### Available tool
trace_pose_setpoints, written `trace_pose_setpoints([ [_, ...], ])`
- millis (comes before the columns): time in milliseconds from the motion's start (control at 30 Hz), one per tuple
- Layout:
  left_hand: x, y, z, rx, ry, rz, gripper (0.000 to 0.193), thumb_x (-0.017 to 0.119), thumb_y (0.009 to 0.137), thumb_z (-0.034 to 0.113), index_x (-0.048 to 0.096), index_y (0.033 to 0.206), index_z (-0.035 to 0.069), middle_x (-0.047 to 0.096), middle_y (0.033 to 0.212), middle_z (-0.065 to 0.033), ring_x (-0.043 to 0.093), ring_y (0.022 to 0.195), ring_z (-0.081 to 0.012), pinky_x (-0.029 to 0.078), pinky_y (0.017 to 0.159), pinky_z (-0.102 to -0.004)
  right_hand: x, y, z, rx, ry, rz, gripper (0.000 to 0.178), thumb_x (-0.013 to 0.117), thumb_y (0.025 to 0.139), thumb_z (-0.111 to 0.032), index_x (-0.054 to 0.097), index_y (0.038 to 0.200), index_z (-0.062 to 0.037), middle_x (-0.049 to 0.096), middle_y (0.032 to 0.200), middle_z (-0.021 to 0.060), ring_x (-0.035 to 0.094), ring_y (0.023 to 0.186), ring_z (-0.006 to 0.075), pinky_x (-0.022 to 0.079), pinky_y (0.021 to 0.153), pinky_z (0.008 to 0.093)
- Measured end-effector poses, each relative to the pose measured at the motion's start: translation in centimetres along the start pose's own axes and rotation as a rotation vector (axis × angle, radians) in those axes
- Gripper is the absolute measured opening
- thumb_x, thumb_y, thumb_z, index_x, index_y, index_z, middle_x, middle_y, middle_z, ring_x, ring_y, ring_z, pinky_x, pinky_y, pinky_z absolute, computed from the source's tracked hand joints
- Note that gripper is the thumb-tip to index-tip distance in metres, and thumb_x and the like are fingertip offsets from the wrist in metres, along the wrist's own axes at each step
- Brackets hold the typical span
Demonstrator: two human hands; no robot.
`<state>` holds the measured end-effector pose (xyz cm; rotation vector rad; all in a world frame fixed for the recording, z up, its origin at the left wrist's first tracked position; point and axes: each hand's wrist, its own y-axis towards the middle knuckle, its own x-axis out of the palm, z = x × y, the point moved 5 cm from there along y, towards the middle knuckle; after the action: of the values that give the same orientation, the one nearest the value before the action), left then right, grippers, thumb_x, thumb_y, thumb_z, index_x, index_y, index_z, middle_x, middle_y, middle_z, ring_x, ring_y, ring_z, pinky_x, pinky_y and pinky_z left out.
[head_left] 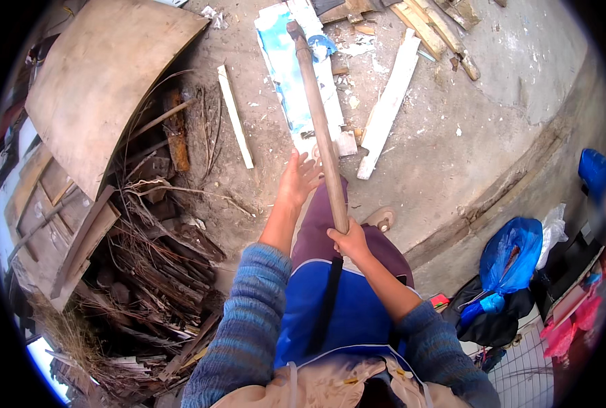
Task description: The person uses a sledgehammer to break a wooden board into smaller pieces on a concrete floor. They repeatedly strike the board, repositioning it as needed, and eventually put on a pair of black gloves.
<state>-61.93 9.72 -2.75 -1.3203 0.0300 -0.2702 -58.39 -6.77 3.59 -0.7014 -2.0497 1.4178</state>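
Note:
My right hand is closed round the lower end of a long wooden-handled tool. The tool slants up and away, and its narrow dark head could be an axe's seen edge-on, but I cannot be sure. My left hand reaches out just left of the handle, fingers spread and holding nothing. Beneath the tool's far part lies a blue and white painted board on the ground. A whitish plank lies right of it, and a thin pale strip of wood lies left.
A heap of sticks and scrap wood fills the left, below a large bent plywood sheet. More split wood lies at the far right. Blue plastic bags sit at the right beyond a low concrete edge. My sandalled foot shows on the floor.

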Motion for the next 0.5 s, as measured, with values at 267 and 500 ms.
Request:
trace_pose_setpoints([
  [267,11.1,-2.3,7.7,-0.009,-0.345,-0.516,0.064,0.052,0.074,0.058,0.046,0.104,0.002,0.051,0.080,-0.0056,0.053,0.073,-0.0190,0.047,0.061,-0.0325,2.6,-7.5,-18.5,-0.120,0.496,-0.468,0.034,0.056,0.074,-0.007,0.038,0.101,0.0026,0.050,0.070,0.0074,0.052,0.050,0.0159,0.039,0.042,0.0267],
  [500,7.7,0.3,1.1,-0.216,-0.012,-0.319,0.065,0.034,0.080,0.062,0.043,0.104,0.002,0.050,0.076,-0.0085,0.052,0.066,-0.0216,0.045,0.062,-0.0401,-1.0,-2.6,-3.0,-0.062,-0.237,-0.009,0.035,0.055,0.070,-0.012,0.038,0.097,0.0033,0.054,0.071,0.0193,0.058,0.060,0.0293,0.046,0.054,0.0365],
])
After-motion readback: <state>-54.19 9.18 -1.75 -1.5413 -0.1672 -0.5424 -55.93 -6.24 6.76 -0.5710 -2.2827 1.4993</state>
